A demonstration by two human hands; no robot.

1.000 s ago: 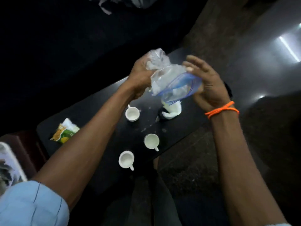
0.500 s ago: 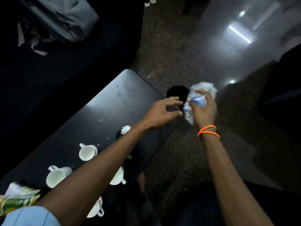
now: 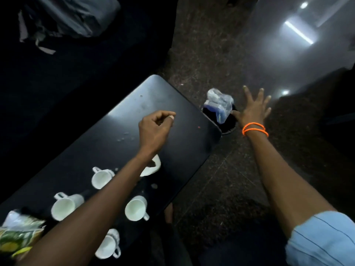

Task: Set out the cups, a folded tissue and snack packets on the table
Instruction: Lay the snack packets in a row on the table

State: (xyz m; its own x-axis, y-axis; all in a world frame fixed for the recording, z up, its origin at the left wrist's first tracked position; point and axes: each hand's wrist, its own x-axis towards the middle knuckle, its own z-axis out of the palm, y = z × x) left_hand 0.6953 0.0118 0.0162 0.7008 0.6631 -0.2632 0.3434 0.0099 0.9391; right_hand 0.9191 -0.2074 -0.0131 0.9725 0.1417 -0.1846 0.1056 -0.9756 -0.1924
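Note:
Several white cups lie on the black table (image 3: pixel 172 104), among them one (image 3: pixel 100 178) beside my left forearm and one (image 3: pixel 135 208) near the front edge. A white tissue (image 3: pixel 153 167) shows partly from under my left wrist. A green and yellow snack packet (image 3: pixel 17 235) lies at the table's near left end. My left hand (image 3: pixel 155 129) hovers over the table with fingers curled, holding nothing I can see. My right hand (image 3: pixel 253 110) is spread open just right of a crumpled clear plastic bag (image 3: pixel 219 104) that sits in a black bin (image 3: pixel 227 124).
The black bin stands on the dark stone floor right at the table's far corner. A grey bag (image 3: pixel 63 16) rests on a dark seat beyond the table. Small crumbs and drops mark the tabletop near my left hand.
My right hand carried the crumpled plastic bag away from over the table to the bin and has let it go, fingers now spread. My left hand drew back over the table.

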